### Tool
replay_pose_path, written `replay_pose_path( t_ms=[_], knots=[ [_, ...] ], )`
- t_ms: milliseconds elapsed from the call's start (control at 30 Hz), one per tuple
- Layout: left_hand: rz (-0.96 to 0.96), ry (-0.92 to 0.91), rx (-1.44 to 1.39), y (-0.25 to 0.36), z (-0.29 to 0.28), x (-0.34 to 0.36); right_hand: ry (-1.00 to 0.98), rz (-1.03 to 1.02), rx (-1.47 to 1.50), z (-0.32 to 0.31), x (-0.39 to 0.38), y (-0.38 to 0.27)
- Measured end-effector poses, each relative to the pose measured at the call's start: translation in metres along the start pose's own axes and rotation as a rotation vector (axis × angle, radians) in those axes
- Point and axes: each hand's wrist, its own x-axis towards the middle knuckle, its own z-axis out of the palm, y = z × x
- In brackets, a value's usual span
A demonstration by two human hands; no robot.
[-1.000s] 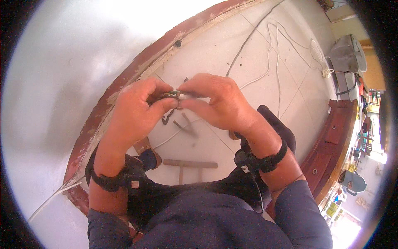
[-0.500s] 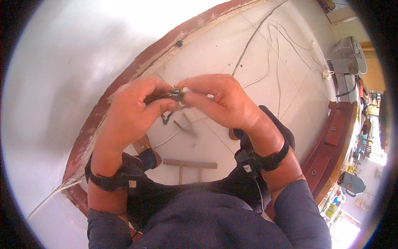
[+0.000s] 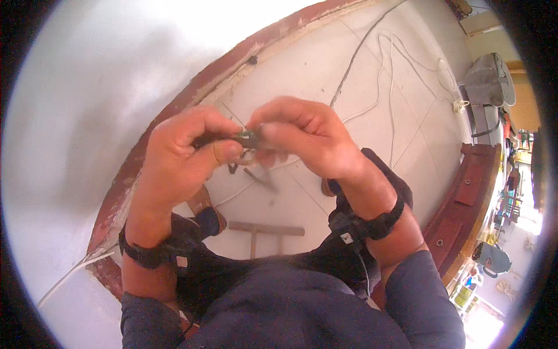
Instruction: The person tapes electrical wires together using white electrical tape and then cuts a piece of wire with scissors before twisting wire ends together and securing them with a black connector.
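Observation:
Between my two hands, over the floor, is a small dark piece with green and pale bits (image 3: 246, 138). It looks like a stub of wires or a small electrical part; its exact kind is too small to make out. My left hand (image 3: 177, 151) pinches its left end between thumb and fingers. At the other end, the fingers of my right hand (image 3: 314, 136) are closed on it, slightly blurred. Below the piece hangs a dark loop (image 3: 233, 168), partly hidden by the left thumb.
A white cable (image 3: 378, 93) and a dark cord (image 3: 351, 64) run over the tiled floor (image 3: 302, 70). Beneath my hands is a wooden T-shaped piece (image 3: 266, 229). Red-brown skirting (image 3: 168, 107) edges the white wall at left. A red-brown panel (image 3: 465, 198) lies at right.
My right fingers have curled further and shifted on the small piece. My left hand keeps its pinch, with the thumb slightly moved. The rest looks the same.

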Motion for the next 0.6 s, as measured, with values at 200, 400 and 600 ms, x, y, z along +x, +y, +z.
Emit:
replay_pose_path(
  t_ms=[200, 400, 600],
  knots=[
    [0.002, -0.01, 0.079, -0.006, 0.001, 0.001, -0.083, -0.028, 0.104, -0.01, 0.005, 0.015],
    [0.026, -0.105, 0.139, 0.0, -0.006, -0.001, -0.209, -0.02, 0.021, -0.015, 0.004, 0.003],
    [0.058, -0.105, 0.285, 0.002, -0.009, 0.003, -0.167, -0.026, -0.133, -0.013, 0.006, 0.004]
  ],
)
